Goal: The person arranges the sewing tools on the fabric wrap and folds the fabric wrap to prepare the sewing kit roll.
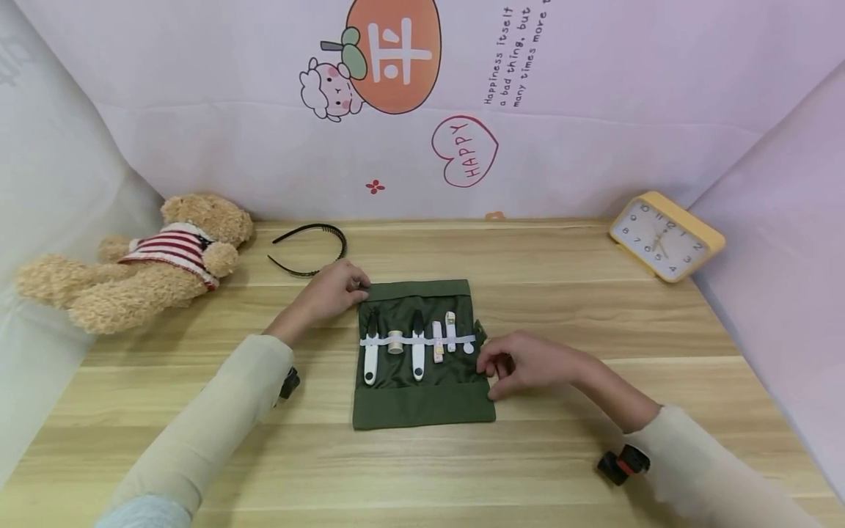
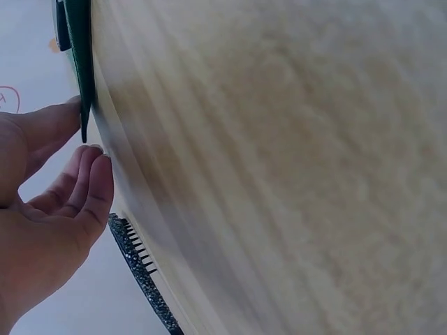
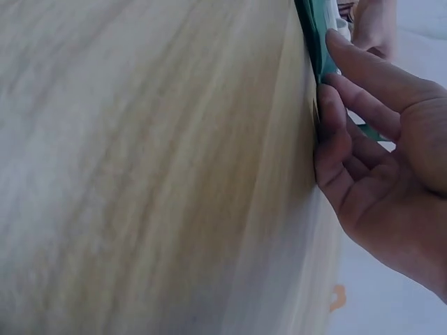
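Note:
A dark green tool pouch [image 1: 416, 405] lies unrolled on the wooden table. A white elastic band across it holds two white-handled tools with black tips [image 1: 418, 345], a thread spool [image 1: 394, 342], two small white-and-yellow items [image 1: 439, 342] and a small white round piece [image 1: 469, 347]. At the pouch's far left corner is my left hand [image 1: 335, 288]; its thumb touches the fabric edge, and a gap shows between thumb and fingertips in the left wrist view. My right hand [image 1: 531, 361] touches the right edge with loosely bent fingers, thumb and index apart.
A black toothed headband [image 1: 343, 246] lies just behind my left hand. A teddy bear [image 1: 165, 257] in a striped shirt lies at the far left. At the back right stands a yellow alarm clock [image 1: 667, 236]. White printed cloth [image 1: 561, 161] hangs behind the table.

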The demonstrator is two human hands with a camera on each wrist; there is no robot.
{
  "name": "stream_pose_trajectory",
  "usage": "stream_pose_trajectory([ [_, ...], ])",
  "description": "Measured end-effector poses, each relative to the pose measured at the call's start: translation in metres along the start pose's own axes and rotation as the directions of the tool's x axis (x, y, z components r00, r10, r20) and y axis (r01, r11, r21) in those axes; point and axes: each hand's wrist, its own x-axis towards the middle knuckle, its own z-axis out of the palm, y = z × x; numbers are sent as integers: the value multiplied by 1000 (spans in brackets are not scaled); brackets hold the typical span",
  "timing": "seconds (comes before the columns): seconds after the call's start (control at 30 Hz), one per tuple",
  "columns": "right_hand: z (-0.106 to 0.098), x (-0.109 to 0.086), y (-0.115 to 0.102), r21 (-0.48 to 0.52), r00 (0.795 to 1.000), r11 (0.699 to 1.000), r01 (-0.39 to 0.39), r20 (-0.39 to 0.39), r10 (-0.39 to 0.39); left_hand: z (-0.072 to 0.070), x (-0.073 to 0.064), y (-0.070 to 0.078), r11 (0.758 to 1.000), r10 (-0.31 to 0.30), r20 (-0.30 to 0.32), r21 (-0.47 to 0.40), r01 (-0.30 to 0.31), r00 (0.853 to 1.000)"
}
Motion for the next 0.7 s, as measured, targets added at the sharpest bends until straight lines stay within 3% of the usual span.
stream_pose_trajectory([
  [0.33,5,9,-4,-8,995,996,-88,-45,88,3,3,-5,1000,5,-3,31,-5,1000],
  [0.7,-7,10,0,-63,995,994,-91,-41,89,-1,-2,-5,1000,-23,1,3,23,1000],
])
